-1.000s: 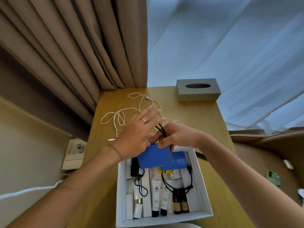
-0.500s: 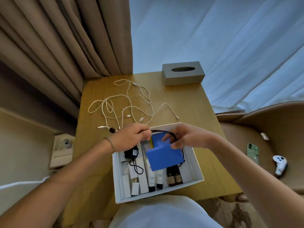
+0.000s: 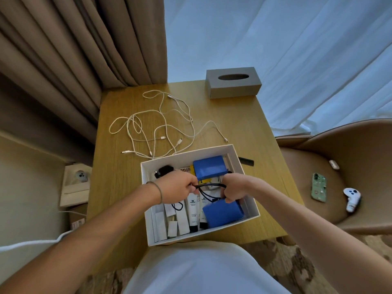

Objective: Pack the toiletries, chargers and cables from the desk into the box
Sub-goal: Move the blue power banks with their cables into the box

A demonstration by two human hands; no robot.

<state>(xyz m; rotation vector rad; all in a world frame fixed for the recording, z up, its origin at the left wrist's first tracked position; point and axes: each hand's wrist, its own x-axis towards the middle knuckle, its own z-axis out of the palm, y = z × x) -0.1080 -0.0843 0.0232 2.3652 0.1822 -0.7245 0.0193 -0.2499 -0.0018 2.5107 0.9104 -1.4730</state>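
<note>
A white box (image 3: 239,158) stands on the wooden desk (image 3: 244,115), holding tubes (image 3: 192,213), white sachets, a black charger (image 3: 163,170) and two blue blocks, one at the back (image 3: 210,167) and one at the front right (image 3: 222,213). My left hand (image 3: 178,188) and my right hand (image 3: 234,188) are both over the box, each gripping an end of a black cable (image 3: 210,185) stretched between them. My right hand also touches the front blue block. Several white cables (image 3: 157,128) lie tangled on the desk behind the box.
A grey tissue box (image 3: 233,82) sits at the desk's far right corner. A black comb (image 3: 247,161) lies just right of the box. A tan chair (image 3: 339,177) on the right carries a phone (image 3: 318,187) and a white controller (image 3: 351,197). Curtains hang behind.
Both hands came down toward me and now pull the black cable taut between them. One blue block now lies at the box's back, the other at its front right.
</note>
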